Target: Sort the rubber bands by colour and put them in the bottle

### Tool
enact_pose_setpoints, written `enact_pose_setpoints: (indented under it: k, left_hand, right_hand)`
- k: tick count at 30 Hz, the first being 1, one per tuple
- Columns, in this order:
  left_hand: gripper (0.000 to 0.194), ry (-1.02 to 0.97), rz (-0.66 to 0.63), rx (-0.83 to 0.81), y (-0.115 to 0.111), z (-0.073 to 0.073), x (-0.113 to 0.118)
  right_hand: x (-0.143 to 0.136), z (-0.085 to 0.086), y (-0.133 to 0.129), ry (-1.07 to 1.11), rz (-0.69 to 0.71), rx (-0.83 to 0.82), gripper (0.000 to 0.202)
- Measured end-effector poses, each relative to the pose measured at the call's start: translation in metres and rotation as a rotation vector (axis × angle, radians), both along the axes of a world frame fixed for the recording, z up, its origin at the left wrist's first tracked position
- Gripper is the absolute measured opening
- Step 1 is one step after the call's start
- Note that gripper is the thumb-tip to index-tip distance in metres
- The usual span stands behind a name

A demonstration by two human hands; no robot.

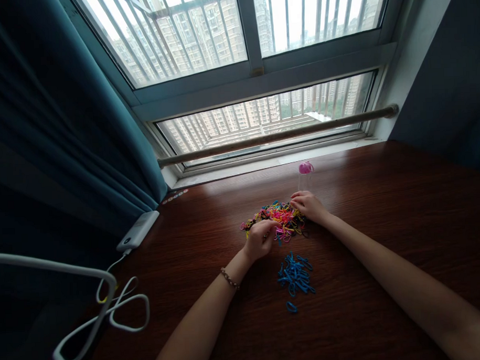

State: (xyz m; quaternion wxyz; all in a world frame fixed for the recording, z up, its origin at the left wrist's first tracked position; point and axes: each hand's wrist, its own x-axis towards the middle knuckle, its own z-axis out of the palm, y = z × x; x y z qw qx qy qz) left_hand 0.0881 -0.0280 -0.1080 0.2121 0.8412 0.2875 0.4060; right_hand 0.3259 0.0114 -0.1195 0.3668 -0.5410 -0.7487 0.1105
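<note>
On the tabletop, left hand and right hand are flanking mixed loops, fingers' grasp unclear; behind, a pink-capped bottle, contents indistinct, is standing toward the far edge; blue loops are lying nearer.

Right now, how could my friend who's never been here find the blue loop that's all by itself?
Find the brown table below the window, then the mixed-colour pile on it. Come nearer the camera to the all-blue heap, then nearer still to the lone blue loop. It matches the heap's colour, but a gap sets it apart.
</note>
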Motion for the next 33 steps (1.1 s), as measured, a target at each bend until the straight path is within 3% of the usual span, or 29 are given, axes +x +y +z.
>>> enact_pose_setpoints:
  k: [2, 6, 9, 13, 18, 23, 28, 33]
  left_hand:
    - [0.021, 0.045, -0.037, 0.053, -0.001, 0.002, 0.001]
    - [0.025, 0.052, 0.328, 0.083, 0.021, 0.001, -0.012]
    - [0.03, 0.195, 0.441, 0.06, 0.043, -0.003, -0.021]
    - [0.037, 0.417, 0.354, -0.092, 0.055, -0.011, -0.023]
    - [0.039, 0.515, 0.289, -0.128, 0.054, -0.014, -0.021]
    - [0.04, 0.493, 0.289, -0.14, 0.055, -0.01, -0.021]
    - [0.037, 0.433, 0.304, -0.105, 0.053, -0.009, -0.021]
    - [0.027, 0.211, 0.34, -0.005, 0.054, -0.011, -0.024]
  right_hand:
    - [-0.004, -0.004, 0.004, -0.042, 0.054, 0.094, 0.025]
    - [-0.023, -0.003, 0.017, -0.107, 0.22, 0.108, 0.028]
    - [-0.037, -0.003, 0.029, -0.167, 0.271, 0.028, 0.027]
    - [-0.044, -0.01, 0.039, -0.16, 0.248, -0.026, 0.025]
    - [-0.037, -0.011, 0.033, -0.102, 0.208, -0.022, 0.028]
    - [-0.03, -0.002, 0.026, -0.061, 0.193, -0.016, 0.03]
    - [-0.038, -0.007, 0.029, -0.069, 0.23, -0.047, 0.025]
    - [-0.04, -0.01, 0.029, -0.016, 0.216, -0.032, 0.027]
